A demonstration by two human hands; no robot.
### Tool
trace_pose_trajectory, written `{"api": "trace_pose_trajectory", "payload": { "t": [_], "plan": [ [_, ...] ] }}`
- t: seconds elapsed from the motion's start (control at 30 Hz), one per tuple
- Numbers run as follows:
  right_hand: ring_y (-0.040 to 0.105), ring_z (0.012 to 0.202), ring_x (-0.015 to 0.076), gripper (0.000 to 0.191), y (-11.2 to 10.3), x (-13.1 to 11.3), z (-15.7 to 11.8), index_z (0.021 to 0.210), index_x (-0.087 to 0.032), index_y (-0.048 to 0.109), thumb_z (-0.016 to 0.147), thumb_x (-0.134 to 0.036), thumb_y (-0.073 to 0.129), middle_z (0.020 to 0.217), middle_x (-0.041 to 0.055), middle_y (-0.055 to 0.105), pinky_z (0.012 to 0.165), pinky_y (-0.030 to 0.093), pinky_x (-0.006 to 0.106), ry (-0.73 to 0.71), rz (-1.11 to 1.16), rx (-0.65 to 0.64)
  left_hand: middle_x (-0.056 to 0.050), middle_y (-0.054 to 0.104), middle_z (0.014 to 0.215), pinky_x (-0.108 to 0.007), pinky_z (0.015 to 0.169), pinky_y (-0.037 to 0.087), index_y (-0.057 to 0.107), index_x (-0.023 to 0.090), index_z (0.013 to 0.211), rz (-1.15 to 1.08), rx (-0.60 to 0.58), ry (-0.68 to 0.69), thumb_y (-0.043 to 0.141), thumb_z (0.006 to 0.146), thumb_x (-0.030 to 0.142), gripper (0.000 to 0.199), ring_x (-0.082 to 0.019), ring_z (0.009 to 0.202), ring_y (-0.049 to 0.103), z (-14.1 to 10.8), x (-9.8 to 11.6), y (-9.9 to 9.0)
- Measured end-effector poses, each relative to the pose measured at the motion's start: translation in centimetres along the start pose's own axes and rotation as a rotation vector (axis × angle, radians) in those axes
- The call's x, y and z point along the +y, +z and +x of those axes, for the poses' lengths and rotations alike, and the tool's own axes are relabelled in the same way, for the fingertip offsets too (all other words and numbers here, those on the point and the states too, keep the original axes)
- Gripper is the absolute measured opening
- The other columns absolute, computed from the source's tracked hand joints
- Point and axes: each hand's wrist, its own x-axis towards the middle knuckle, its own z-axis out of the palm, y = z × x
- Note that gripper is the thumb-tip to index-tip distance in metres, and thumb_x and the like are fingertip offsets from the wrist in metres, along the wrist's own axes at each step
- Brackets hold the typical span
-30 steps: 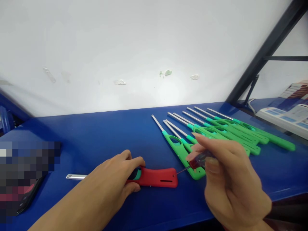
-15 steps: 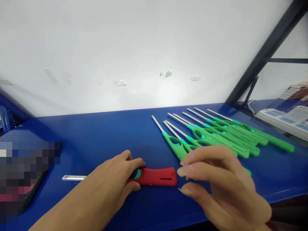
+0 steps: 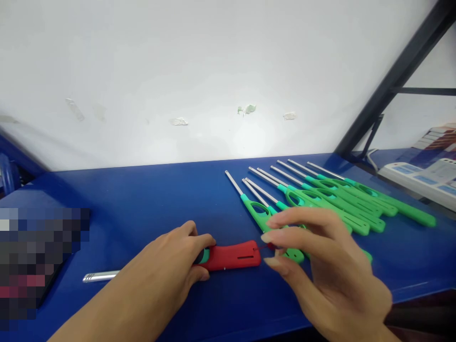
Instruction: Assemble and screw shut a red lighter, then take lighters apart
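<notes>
Our left fingers clasp the lighter, newly angled, perhaps for access; our half-open right fingers ring a screwdriver, grip unclear.

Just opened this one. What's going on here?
A person is working on a red lighter at a blue table. The left hand grips it near the trigger opening, its metal stem sticking out past the wrist. The right hand has its fingers around a small screwdriver, mostly hidden, its thin shaft at the lighter's handle end. Several green lighters lie together farther back, some partly behind the right hand.
</notes>
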Motion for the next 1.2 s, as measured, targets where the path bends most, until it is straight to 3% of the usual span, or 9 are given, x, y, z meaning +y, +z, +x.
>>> {"api": "trace_pose_trajectory", "payload": {
  "t": [0.07,0.2,0.27,0.37,0.53,0.67,0.87,1.03,1.2],
  "plan": [
    [0.071,0.097,0.0114,0.034,0.0,0.0,-0.1,0.119,-0.027,0.071,0.093,-0.006,0.075,0.110,0.0008,0.065,0.083,0.065,0.025,0.001,-0.030,0.034,-0.009,0.073,0.131,-0.041,0.099,0.056,0.076,0.033,0.138,-0.037,0.053,0.029,0.067,0.102,0.021,0.040,-0.030,0.110,0.075,0.0,-0.3,0.3],
    [0.072,0.097,0.0079,0.047,-0.1,-0.2,-0.2,0.132,-0.025,0.067,0.096,0.004,0.063,0.113,-0.0006,0.071,0.077,0.063,0.017,0.016,0.007,0.003,-0.007,0.072,0.119,-0.039,0.094,0.057,0.081,0.031,0.120,-0.038,0.059,0.019,0.068,0.098,0.016,0.030,-0.030,0.105,0.076,0.1,-0.1,0.1],
    [0.072,0.103,0.0071,0.050,-0.2,-0.3,-0.3,0.137,-0.022,0.064,0.096,0.006,0.056,0.118,-0.0004,0.074,0.080,0.062,0.015,0.023,0.052,-0.024,-0.007,0.071,0.120,-0.042,0.097,0.057,0.080,0.030,0.121,-0.006,0.014,0.000,0.067,0.099,0.016,0.029,-0.031,0.107,0.076,0.2,0.3,-0.2],
    [0.071,0.112,0.0116,0.045,-0.2,-0.1,-0.3,0.135,-0.023,0.065,0.096,0.000,0.063,0.120,0.0015,0.073,0.094,0.063,0.022,0.023,0.047,-0.011,-0.008,0.069,0.125,-0.046,0.101,0.056,0.077,0.028,0.127,0.023,-0.035,0.005,0.065,0.102,0.015,0.031,-0.031,0.112,0.074,0.1,0.6,-0.5],
    [0.073,0.094,0.0082,0.045,0.1,0.1,-0.2,0.132,-0.029,0.066,0.095,-0.002,0.068,0.109,-0.0015,0.070,0.085,0.063,0.018,0.025,0.004,-0.010,-0.010,0.068,0.130,-0.048,0.103,0.056,0.077,0.028,0.131,0.036,-0.069,0.002,0.065,0.102,0.012,0.035,-0.031,0.111,0.075,0.2,0.4,-0.5],
    [0.074,0.112,0.0094,0.047,0.3,-0.2,-0.1,0.139,-0.025,0.060,0.099,0.001,0.057,0.118,0.0008,0.076,0.097,0.061,0.018,0.030,0.023,-0.074,-0.011,0.069,0.135,-0.047,0.105,0.055,0.076,0.029,0.136,0.023,-0.044,0.035,0.065,0.102,0.013,0.039,-0.032,0.115,0.074,0.4,0.3,-0.3],
    [0.074,0.093,0.0090,0.045,0.3,0.2,-0.8,0.130,-0.034,0.063,0.096,-0.006,0.070,0.113,-0.0005,0.065,0.082,0.065,0.020,0.045,-0.020,-0.038,-0.011,0.069,0.137,-0.045,0.106,0.055,0.073,0.032,0.143,-0.001,-0.037,0.000,0.067,0.101,0.013,0.046,-0.030,0.116,0.073,0.2,0.1,0.1],
    [0.073,0.103,0.0083,0.051,0.7,0.2,-1.3,0.145,-0.033,0.058,0.102,-0.005,0.057,0.121,-0.0006,0.072,0.081,0.063,0.014,0.121,-0.005,-0.111,-0.010,0.068,0.135,-0.049,0.108,0.054,0.074,0.033,0.141,-0.030,-0.028,0.006,0.070,0.099,0.014,0.046,-0.032,0.117,0.072,0.1,0.0,0.1],
    [0.074,0.094,0.0107,0.054,1.3,0.3,-1.5,0.139,-0.037,0.064,0.095,-0.007,0.071,0.118,-0.0004,0.067,0.076,0.064,0.019,0.121,0.023,0.031,-0.010,0.069,0.130,-0.052,0.110,0.053,0.076,0.032,0.138,-0.066,-0.009,0.002,0.069,0.095,0.009,0.050,-0.034,0.120,0.071,0.2,0.0,0.2]
  ]
}}
